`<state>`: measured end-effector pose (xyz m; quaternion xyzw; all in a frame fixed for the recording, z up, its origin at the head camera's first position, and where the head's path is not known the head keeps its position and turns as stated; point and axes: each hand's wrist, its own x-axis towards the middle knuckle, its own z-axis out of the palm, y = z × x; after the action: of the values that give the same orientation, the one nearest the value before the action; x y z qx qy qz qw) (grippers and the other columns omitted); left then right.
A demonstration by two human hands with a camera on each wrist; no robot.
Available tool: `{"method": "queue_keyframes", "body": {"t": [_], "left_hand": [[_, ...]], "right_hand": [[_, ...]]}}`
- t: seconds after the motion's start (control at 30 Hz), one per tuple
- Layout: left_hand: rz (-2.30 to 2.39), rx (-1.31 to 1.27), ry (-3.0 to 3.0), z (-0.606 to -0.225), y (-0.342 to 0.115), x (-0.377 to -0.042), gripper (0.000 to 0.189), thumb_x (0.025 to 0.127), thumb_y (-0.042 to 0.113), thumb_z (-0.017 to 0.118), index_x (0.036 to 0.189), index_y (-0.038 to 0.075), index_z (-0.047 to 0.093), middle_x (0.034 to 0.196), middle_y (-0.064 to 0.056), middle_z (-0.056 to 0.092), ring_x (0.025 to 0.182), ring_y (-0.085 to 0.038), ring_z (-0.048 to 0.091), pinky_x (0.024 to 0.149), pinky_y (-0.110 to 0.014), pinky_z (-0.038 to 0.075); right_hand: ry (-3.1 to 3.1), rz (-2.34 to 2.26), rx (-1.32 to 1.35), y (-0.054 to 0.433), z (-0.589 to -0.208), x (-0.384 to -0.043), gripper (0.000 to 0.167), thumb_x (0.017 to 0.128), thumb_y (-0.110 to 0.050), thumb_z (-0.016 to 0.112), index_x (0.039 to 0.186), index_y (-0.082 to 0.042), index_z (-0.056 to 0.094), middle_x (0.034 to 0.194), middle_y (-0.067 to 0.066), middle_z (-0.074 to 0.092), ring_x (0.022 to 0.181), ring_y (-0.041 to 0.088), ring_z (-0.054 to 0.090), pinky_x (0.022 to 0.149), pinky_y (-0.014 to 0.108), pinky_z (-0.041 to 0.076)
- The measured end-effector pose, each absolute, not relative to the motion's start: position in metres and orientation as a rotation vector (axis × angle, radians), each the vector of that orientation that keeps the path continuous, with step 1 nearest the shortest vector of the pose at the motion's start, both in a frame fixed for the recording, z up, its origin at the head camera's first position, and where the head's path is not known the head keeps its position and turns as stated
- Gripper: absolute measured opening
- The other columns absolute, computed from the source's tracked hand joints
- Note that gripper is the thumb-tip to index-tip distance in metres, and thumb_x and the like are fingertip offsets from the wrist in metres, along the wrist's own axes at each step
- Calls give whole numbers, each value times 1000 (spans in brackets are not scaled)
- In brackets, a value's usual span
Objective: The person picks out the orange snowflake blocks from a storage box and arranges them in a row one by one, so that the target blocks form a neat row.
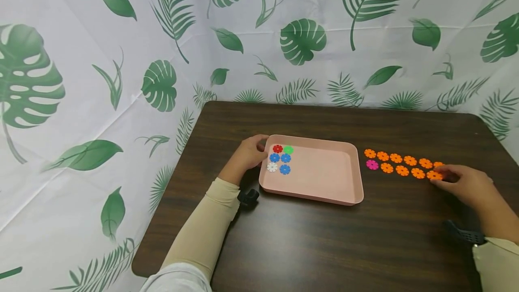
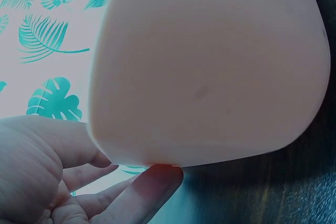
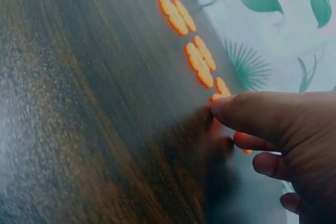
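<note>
At the left wall of a pink tray (image 1: pixel 320 172), my left hand (image 1: pixel 246 154) grips the edge. The left wrist view shows the thumb and fingers at the tray's side (image 2: pixel 205 77). Inside the tray's left end lie several flower-shaped plastic discs: a red disc (image 1: pixel 277 148), a green disc (image 1: pixel 288 149), blue discs (image 1: pixel 285 169) and a white disc (image 1: pixel 271 167). To the right, my right hand (image 1: pixel 472 186) pinches an orange disc (image 1: pixel 434 175) at the near row's right end. Its fingers partly cover the far row's last orange disc (image 1: pixel 439 165).
Two rows of orange discs (image 1: pixel 402 171) lie on the dark wooden table (image 1: pixel 324 242), right of the tray. A magenta disc (image 1: pixel 372 164) starts the near row. A leaf-patterned cloth (image 1: pixel 259 62) hangs behind and to the left.
</note>
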<state>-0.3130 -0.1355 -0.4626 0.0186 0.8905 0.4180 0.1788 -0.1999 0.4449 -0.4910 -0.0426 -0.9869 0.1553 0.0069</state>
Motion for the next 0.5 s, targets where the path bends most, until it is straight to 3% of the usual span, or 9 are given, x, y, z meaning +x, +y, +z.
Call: {"method": "queue_keyframes", "body": {"t": [0.5], "left_hand": [[1185, 63, 2531, -464, -133, -311, 64, 94, 13, 70, 153, 24, 51, 126, -11, 64, 94, -26, 67, 80, -41, 62]], "right_hand": [[-3094, 384, -163, 446, -489, -197, 48, 86, -20, 80, 114, 13, 61, 102, 35, 61, 91, 52, 55, 80, 72, 29]]}}
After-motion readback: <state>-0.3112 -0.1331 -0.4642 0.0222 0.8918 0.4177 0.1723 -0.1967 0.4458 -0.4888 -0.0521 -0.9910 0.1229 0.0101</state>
